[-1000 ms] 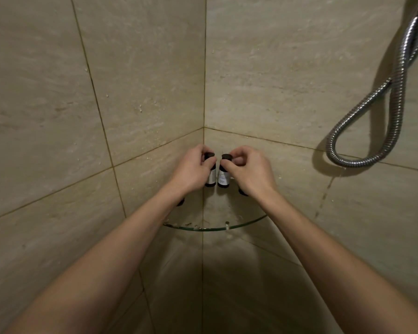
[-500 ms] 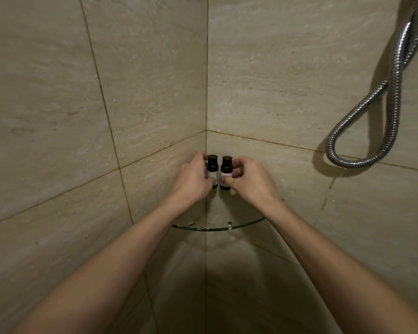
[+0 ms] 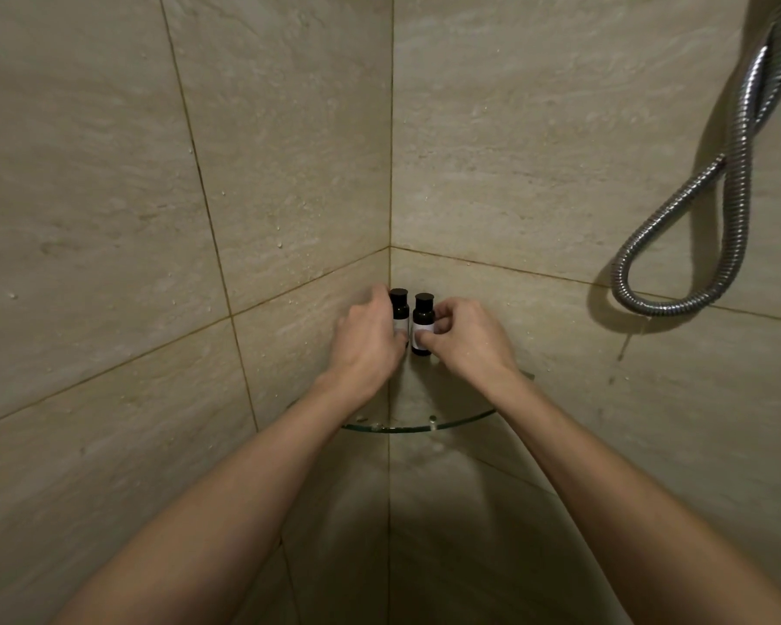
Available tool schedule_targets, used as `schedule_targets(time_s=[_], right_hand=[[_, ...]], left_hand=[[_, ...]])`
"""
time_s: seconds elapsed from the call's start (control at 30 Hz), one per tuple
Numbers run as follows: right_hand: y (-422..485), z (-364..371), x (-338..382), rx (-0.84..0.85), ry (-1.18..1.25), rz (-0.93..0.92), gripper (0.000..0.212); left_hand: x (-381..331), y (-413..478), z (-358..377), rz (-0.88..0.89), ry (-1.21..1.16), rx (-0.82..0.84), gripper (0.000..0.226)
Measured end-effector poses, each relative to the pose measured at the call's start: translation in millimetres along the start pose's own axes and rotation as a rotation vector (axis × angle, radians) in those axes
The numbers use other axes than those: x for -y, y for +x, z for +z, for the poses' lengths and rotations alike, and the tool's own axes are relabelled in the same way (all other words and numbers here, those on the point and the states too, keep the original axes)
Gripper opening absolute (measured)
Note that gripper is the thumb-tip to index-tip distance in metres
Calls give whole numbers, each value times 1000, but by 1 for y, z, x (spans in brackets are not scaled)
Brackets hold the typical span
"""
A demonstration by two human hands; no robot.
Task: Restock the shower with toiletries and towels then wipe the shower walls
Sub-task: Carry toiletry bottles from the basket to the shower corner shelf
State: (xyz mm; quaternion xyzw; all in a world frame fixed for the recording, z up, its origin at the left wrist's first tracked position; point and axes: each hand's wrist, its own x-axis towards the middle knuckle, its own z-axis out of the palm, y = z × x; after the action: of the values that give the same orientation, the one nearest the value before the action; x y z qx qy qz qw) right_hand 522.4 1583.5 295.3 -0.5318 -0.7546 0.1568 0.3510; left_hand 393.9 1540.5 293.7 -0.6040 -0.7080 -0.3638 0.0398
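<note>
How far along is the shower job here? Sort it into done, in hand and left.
Done: nothing looks finished. In hand: the left hand grips the left bottle and the right hand pinches the right bottle, side by side at the back of the glass corner shelf. Left: no towels in view; the tiled walls show specks, so wiping probably remains.

Left hand (image 3: pixel 365 349) and right hand (image 3: pixel 470 339) slid down the bottles (image 3: pixel 423 318); both caps (image 3: pixel 398 294) now uncovered

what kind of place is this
A shower stall, probably in a hotel or guest bathroom. Tiled walls meet in a corner, a metal shower hose loops down the right wall, and two small toiletry bottles sit at the back of a glass corner shelf.
</note>
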Motion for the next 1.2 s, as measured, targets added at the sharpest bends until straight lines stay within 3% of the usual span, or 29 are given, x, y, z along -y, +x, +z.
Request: schedule_targets(time_s=[0.4,0.67,0.97,1.1,1.2], right_hand=[[-3,-1,1,9,-44,-7,31],[-22,-27,-6,-89,-169,-92,29],[-71,-51,-40,-140,87,-73,16],[-99,-57,-62,-206,140,-28,19],[-130,-65,-77,-151,60,32,20]], left_hand=[[0,-2,-4,30,26,25,46],[2,-16,-29,-89,-47,262,73],[8,-74,-60,60,-411,123,27],[-6,-103,-45,205,-362,69,22],[-19,-116,-29,357,-195,68,25]])
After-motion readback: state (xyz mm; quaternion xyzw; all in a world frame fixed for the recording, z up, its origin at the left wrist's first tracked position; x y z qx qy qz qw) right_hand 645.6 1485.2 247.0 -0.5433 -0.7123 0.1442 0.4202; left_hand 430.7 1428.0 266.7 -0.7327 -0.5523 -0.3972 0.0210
